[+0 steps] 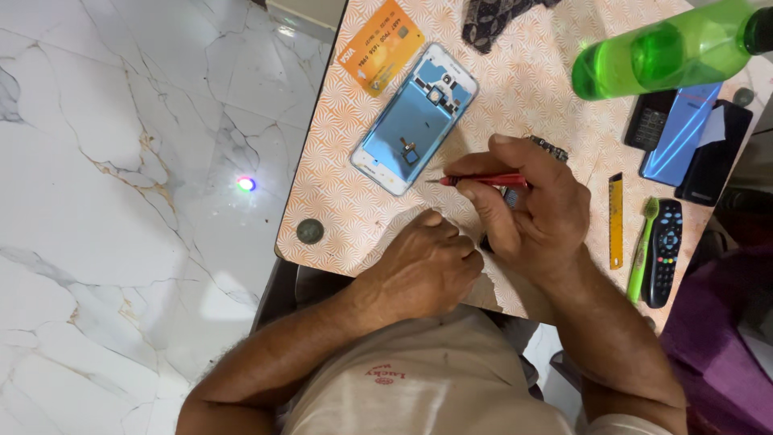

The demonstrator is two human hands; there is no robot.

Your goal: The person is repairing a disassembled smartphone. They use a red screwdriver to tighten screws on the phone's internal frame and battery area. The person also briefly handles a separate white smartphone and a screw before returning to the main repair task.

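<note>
1. Head view, the work in hand: the right hand (535,213) has its grip closed around a red-handled precision screwdriver (483,180), thumb and fingers pinching the shaft. The metal tip points left, just beside the lower edge of an opened smartphone (415,119) that lies face down with its back cover off and its blue inner frame showing. I cannot tell whether the tip touches the phone.

2. Head view, the other hand: the left hand (427,262) rests as a loose fist on the worktop (338,217) below the phone. Its grip is curled shut, and nothing shows inside it.

3. Head view, the step: judging from the bared frame and the tool's tip at the phone's edge, this looks like the screw-work stage of taking the phone apart. The next move calls for seating the fine tip squarely on a small screw and steadying the phone so it does not slide.

4. Head view, surroundings: an orange bank card (380,47) lies just beside the phone's top. A green plastic bottle (668,52), a second blue phone (680,133), a yellow ruler (616,219), a green toothbrush (642,250) and a black remote control (664,251) sit well to the right. A coin (309,231) lies near the worktop's left corner.
</note>
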